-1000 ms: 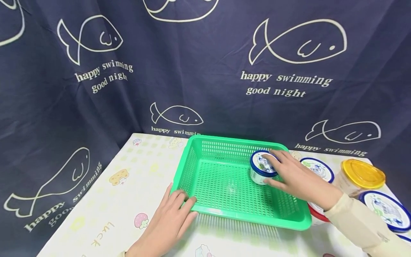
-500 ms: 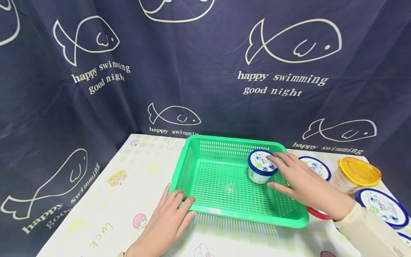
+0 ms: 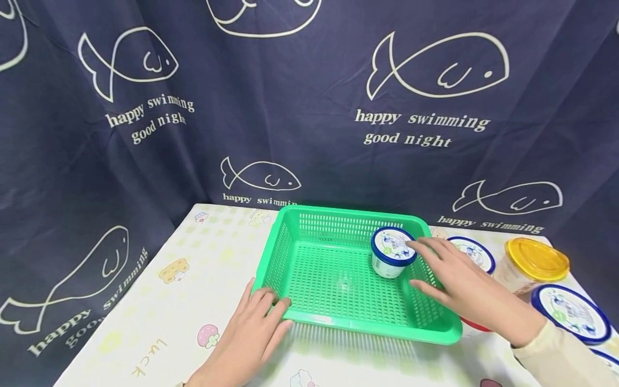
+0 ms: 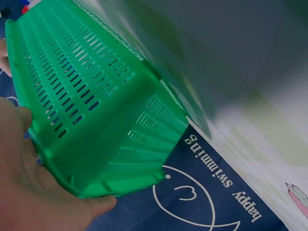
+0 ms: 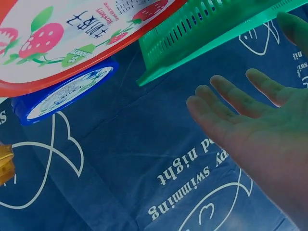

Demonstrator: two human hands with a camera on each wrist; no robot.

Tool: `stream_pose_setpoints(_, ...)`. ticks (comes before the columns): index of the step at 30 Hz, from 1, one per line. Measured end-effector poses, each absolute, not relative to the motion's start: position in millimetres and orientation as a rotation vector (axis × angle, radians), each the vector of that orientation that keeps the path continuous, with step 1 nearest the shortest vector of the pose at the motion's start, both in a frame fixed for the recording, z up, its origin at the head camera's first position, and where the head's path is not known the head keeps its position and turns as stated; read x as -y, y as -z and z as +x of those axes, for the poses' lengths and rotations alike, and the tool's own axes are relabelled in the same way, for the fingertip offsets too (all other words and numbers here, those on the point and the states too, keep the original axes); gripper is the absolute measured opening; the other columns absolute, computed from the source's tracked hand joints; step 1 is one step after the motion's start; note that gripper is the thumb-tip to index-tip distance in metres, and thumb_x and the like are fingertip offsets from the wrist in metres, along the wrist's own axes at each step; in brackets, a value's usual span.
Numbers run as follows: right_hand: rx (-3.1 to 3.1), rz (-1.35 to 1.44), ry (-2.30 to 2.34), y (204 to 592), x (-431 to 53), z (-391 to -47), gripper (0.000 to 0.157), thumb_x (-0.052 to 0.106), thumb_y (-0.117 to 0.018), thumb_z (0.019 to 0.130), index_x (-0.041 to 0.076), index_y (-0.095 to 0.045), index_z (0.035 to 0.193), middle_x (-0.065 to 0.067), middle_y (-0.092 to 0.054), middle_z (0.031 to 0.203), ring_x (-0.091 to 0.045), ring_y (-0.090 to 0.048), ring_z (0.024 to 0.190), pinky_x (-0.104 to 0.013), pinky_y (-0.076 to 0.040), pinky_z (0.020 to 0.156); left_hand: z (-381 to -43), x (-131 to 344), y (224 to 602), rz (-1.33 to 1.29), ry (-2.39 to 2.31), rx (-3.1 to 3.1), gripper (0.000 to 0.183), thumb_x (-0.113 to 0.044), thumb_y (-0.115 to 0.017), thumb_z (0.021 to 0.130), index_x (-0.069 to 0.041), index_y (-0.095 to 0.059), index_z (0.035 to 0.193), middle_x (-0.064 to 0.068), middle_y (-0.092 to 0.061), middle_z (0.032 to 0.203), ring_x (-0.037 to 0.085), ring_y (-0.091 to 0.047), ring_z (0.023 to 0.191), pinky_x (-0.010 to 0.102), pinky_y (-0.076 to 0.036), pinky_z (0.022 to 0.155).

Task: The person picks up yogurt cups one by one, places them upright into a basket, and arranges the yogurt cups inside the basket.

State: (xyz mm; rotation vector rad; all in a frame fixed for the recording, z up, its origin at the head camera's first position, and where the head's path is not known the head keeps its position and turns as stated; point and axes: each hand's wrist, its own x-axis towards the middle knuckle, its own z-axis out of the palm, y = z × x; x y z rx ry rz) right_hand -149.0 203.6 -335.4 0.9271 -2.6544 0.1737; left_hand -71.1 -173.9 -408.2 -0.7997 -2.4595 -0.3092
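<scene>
Inside the green basket (image 3: pixel 348 279), near its right wall, a round white tub (image 3: pixel 387 267) with a blue-rimmed lid stands upright. My left hand (image 3: pixel 246 333) grips the basket's front left corner, fingers over the rim; the left wrist view shows the hand (image 4: pixel 38 187) against the outside of that corner. Above the basket's right side is my right hand (image 3: pixel 471 287), its fingers and thumb spread apart beside the tub. Its fingertips overlap the lid's edge in the head view; whether they touch it I cannot tell. In the right wrist view this hand (image 5: pixel 269 130) holds nothing.
Right of the basket stand a blue-lidded tub (image 3: pixel 471 252), a yellow-lidded container (image 3: pixel 537 260) and another blue-lidded tub (image 3: pixel 573 314). A red-rimmed strawberry lid (image 5: pixel 72 38) shows close up. A dark fish-print curtain (image 3: pixel 329 145) hangs behind the patterned tablecloth (image 3: pixel 159 301).
My right hand has let go of the tub and drawn back to the right, its fingers and thumb coming away. The tub stays in the basket; my left hand keeps its place.
</scene>
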Motion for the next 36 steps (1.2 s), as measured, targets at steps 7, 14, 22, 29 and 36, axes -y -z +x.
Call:
stream_pose_setpoints(7,2.636,0.901,-0.205,336.6,-209.8,-144.2,0.069,0.042,-0.067,0.075,0.016,-0.041,0.133,-0.007,-0.044,0.129,-0.028,-0.039,0.119,-0.051,-0.039,0.091,-71.2,173.6,408.2,-0.801,0.317,2.471,0.030,-0.034,-0.042,0.093,-0.015,-0.056,0.111,-0.003,-0.049,0.098,0.019,-0.044,0.104,0.054,-0.015,0.106)
stream_pose_setpoints(14,2.660,0.871,-0.210,338.2,-213.4,-138.7,0.065,0.042,-0.066,0.076,0.017,-0.043,0.132,-0.004,-0.043,0.129,-0.026,-0.038,0.119,-0.047,-0.038,0.092,-71.9,173.4,408.8,-0.811,0.330,2.450,0.027,-0.033,-0.043,0.092,-0.016,-0.055,0.110,-0.003,-0.049,0.097,0.020,-0.045,0.103,0.054,-0.013,0.106)
stream_pose_setpoints(22,2.666,0.852,-0.251,341.3,-220.1,-136.2,0.064,0.041,-0.067,0.076,0.016,-0.044,0.131,-0.007,-0.044,0.128,-0.028,-0.039,0.118,-0.051,-0.039,0.089,-72.2,172.8,409.5,-0.814,0.334,2.453,0.027,-0.033,-0.043,0.093,-0.016,-0.055,0.110,-0.003,-0.049,0.097,0.020,-0.044,0.103,0.054,-0.014,0.106)
stream_pose_setpoints(29,2.642,0.826,-0.281,344.2,-228.5,-135.0,0.069,0.036,-0.072,0.072,0.016,-0.043,0.132,-0.009,-0.046,0.125,-0.028,-0.040,0.116,-0.051,-0.039,0.087,-72.4,172.6,409.6,-0.816,0.328,2.446,0.028,-0.033,-0.043,0.093,-0.016,-0.055,0.110,-0.003,-0.049,0.097,0.020,-0.044,0.103,0.055,-0.017,0.105)
stream_pose_setpoints(36,2.658,0.796,-0.262,347.8,-235.2,-135.4,0.074,0.037,-0.073,0.071,0.019,-0.040,0.135,-0.008,-0.046,0.125,-0.027,-0.041,0.116,-0.046,-0.038,0.091,-71.1,173.4,409.3,-0.805,0.320,2.457,0.030,-0.034,-0.043,0.092,-0.014,-0.057,0.110,-0.002,-0.049,0.097,0.020,-0.045,0.104,0.055,-0.016,0.105)
